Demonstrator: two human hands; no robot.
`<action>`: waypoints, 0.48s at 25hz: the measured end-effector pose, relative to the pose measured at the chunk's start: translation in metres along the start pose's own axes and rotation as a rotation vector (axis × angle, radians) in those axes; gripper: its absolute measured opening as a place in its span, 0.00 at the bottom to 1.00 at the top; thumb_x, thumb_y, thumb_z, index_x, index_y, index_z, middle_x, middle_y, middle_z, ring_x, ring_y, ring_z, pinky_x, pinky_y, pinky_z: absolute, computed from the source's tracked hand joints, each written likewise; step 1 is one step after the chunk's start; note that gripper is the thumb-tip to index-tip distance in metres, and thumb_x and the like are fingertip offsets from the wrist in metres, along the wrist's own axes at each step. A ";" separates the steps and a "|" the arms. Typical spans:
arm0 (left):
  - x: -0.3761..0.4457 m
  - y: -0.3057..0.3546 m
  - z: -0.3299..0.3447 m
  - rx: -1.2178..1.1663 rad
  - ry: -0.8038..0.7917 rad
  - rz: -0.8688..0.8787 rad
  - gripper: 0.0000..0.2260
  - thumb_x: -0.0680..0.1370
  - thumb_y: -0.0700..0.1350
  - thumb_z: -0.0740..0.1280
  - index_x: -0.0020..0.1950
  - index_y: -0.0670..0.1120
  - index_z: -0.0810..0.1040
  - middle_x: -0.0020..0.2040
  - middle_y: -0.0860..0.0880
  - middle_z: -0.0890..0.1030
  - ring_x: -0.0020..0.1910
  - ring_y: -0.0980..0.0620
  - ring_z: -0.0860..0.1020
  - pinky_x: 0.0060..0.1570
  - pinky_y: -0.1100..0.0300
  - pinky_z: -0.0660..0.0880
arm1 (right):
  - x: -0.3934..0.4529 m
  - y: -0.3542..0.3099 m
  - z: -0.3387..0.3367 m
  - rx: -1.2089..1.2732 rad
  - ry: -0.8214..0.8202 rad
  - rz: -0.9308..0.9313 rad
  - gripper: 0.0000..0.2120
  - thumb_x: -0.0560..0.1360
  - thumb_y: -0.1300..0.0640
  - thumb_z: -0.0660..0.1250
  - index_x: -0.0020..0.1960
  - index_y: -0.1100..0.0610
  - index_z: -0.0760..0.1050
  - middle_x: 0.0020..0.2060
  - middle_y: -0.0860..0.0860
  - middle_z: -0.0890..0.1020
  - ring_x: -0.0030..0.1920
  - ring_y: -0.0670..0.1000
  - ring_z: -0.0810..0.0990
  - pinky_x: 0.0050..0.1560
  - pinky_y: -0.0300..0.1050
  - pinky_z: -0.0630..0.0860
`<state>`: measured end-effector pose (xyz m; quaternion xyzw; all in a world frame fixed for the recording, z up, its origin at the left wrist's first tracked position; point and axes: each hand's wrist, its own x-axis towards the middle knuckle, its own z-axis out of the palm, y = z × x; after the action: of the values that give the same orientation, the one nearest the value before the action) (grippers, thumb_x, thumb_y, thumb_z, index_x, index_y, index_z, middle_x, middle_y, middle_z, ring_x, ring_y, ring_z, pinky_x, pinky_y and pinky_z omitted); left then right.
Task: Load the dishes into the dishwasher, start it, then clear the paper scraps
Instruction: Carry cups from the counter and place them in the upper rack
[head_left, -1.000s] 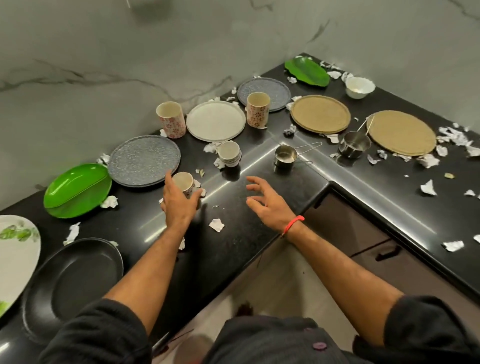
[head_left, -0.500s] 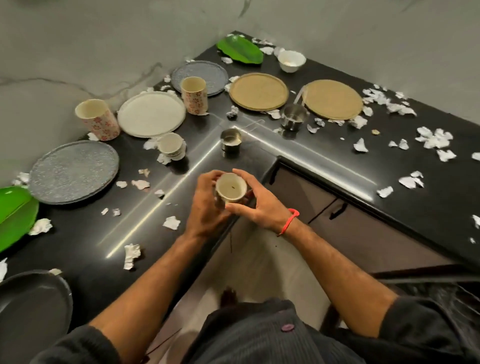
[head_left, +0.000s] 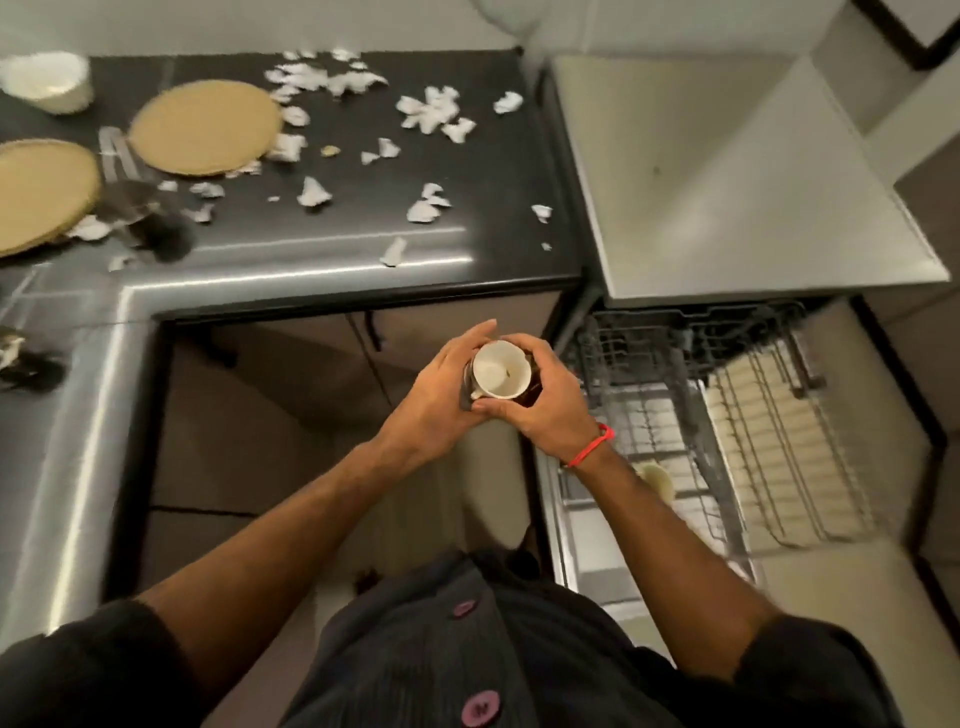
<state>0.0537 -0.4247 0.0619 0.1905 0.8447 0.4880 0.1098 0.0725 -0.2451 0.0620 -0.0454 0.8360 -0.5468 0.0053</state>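
Left hand (head_left: 436, 400) and right hand (head_left: 545, 400) cup a small cup (head_left: 501, 371), seemingly tilted, beside the dishwasher rack (head_left: 727, 415)

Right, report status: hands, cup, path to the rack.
Left hand and right hand both grip the cup. Cup upright, above floor. Dishwasher rack pulled out to the right, path unobstructed.

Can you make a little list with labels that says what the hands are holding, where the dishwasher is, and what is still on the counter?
holding: a small cup, open end facing the camera
left hand: grip curled round the cup
right hand: grip curled round the cup too
dishwasher rack: pulled out, to the right of the hands
on the counter: two tan plates, a white bowl, paper scraps
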 end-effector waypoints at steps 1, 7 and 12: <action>0.017 0.010 0.023 0.016 -0.085 0.001 0.43 0.73 0.52 0.77 0.81 0.52 0.56 0.76 0.52 0.68 0.75 0.55 0.68 0.75 0.52 0.68 | -0.008 0.018 -0.023 0.010 0.042 0.042 0.36 0.62 0.40 0.80 0.65 0.44 0.69 0.60 0.44 0.78 0.60 0.43 0.78 0.60 0.37 0.74; 0.098 0.051 0.169 0.180 -0.499 -0.067 0.43 0.78 0.51 0.72 0.83 0.52 0.46 0.82 0.48 0.53 0.81 0.49 0.55 0.79 0.50 0.56 | -0.062 0.151 -0.150 0.071 0.293 0.401 0.34 0.64 0.48 0.81 0.65 0.50 0.70 0.57 0.44 0.78 0.57 0.45 0.77 0.58 0.42 0.77; 0.129 0.054 0.256 0.232 -0.681 -0.138 0.38 0.81 0.50 0.68 0.83 0.52 0.47 0.82 0.48 0.48 0.81 0.46 0.50 0.79 0.51 0.52 | -0.099 0.257 -0.202 0.205 0.479 0.707 0.33 0.64 0.65 0.80 0.65 0.57 0.70 0.54 0.52 0.77 0.53 0.52 0.77 0.55 0.47 0.77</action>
<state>0.0441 -0.1452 -0.0189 0.2956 0.8205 0.2889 0.3950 0.1409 0.0494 -0.0957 0.3723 0.7191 -0.5868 0.0026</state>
